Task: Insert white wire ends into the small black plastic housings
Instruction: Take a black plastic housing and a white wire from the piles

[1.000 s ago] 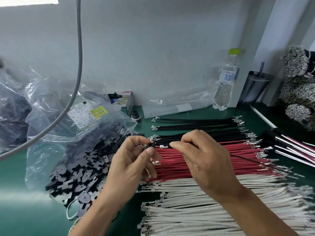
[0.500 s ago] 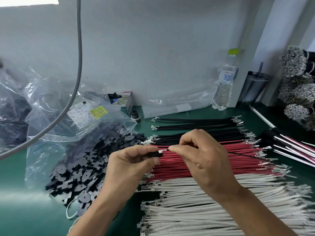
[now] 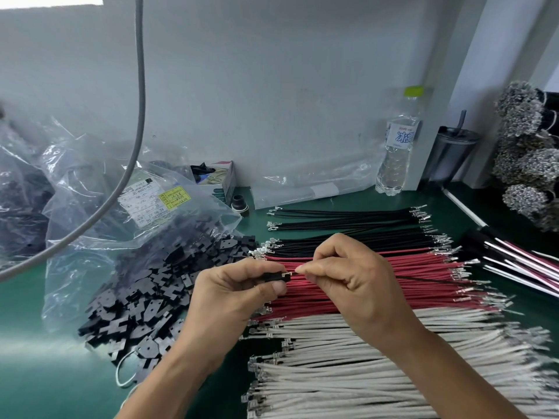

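My left hand (image 3: 233, 294) pinches a small black plastic housing (image 3: 276, 278) between thumb and fingers, above the red wires. My right hand (image 3: 348, 285) pinches the metal-tipped end of a thin dark wire (image 3: 429, 279), which trails off to the right. The wire's tip touches the housing's right end; how far it is in cannot be seen. White wires (image 3: 363, 373) with metal terminals lie in a wide layer on the green mat under my right forearm. Loose black housings (image 3: 145, 297) spill from a clear bag to the left.
Red wires (image 3: 423, 267) and black wires (image 3: 348, 219) lie in rows behind the white ones. A clear plastic bag (image 3: 90, 237) sits left, a water bottle (image 3: 396, 146) and dark cup (image 3: 450, 155) stand at the back, wire bundles (image 3: 526, 146) at right. A grey cable (image 3: 139, 116) hangs down.
My left hand has dropped and turned the housing toward the right hand. The wire's tip, apart from the housing a second ago, now meets its end.
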A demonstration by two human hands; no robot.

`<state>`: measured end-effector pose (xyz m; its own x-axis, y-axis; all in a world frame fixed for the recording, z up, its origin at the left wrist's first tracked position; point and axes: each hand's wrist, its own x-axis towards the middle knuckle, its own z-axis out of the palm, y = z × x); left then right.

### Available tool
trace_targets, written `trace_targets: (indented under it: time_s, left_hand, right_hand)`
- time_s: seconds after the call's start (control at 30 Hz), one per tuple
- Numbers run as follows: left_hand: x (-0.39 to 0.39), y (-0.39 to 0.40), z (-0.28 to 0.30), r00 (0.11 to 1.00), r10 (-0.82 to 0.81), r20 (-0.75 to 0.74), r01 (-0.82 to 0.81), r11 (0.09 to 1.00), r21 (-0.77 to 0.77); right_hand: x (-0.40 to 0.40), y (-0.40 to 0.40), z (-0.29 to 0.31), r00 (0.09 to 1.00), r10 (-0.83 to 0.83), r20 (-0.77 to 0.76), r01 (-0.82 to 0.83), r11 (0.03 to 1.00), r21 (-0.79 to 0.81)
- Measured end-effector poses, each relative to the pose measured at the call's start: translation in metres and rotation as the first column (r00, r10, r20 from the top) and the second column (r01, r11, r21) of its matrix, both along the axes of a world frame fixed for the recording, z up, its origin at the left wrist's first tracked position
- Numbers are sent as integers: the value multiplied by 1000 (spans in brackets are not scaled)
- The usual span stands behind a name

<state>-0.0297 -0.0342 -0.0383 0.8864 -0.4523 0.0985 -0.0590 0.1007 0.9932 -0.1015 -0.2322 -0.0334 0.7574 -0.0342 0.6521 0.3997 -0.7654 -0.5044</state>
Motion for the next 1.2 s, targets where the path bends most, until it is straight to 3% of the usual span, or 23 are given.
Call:
trace_targets:
  time_s: [0.07,0.17,0.33,0.47,0.73,0.93,1.1,1.2]
  left_hand:
    - [-3,-2,0,999,-11,45,11,1000,0]
    - [-6,-5,0,991,17,132,-18,1000,1]
    - [-4,-6,0,988,65,137,-66,998,-3]
    - [-5,-5,-2,979,79,189,-87,996,32]
    - [-6,-1,-3,963,81,256,-98,994,55]
    - [-4,-6,-2,962,186,201,-187,982,-15]
    - [4,0,-1,963,261,63,-257,964,-70]
    - [4,-1,-1,966,256,26,-254,965,-59]
  right_hand:
    - [0,3,0,999,19,-27,-19,1000,16]
    - [1,9,-2,1000,5,-24,-7,996,-84]
    - [0,0,1,996,-93,15,94,983,-157]
    - [4,5,-5,994,-86,64,100,961,-257]
    - [7,13,-9,995,-69,67,86,954,-287]
    - [6,16,-2,929,-220,299,317,888,-334]
    - [4,19,-12,977,-202,-67,149,875,-460]
    - [5,20,-11,973,-196,-121,130,901,-413]
